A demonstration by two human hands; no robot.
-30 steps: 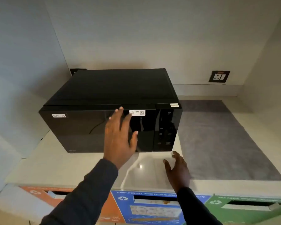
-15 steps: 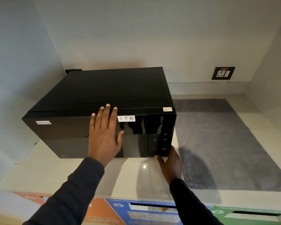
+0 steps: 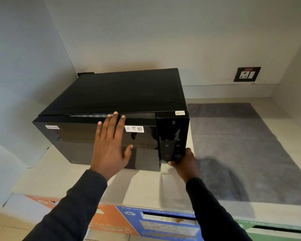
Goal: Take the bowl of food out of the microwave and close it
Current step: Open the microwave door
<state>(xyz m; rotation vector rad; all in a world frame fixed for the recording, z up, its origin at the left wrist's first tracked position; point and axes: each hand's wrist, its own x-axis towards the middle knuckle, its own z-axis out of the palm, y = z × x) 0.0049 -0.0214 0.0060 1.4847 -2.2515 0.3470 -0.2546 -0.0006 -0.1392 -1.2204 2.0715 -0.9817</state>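
A black microwave stands on the pale counter. Its glossy door is slightly ajar: a narrow gap with vent slots shows along the top edge, and the door's right edge stands proud of the control panel. My left hand lies flat on the door, fingers spread, fingertips at the top edge. My right hand grips the panel's lower right corner, thumb on the front near the bottom button. The bowl of food is hidden inside.
A grey mat covers the counter to the right of the microwave. A wall socket sits on the back wall. Orange, blue and green recycling bins run below the counter's front edge. Walls close in on the left and right.
My right hand rose from the counter to the control panel's lower corner. My left hand settled flat on the door. The door has popped slightly ajar.
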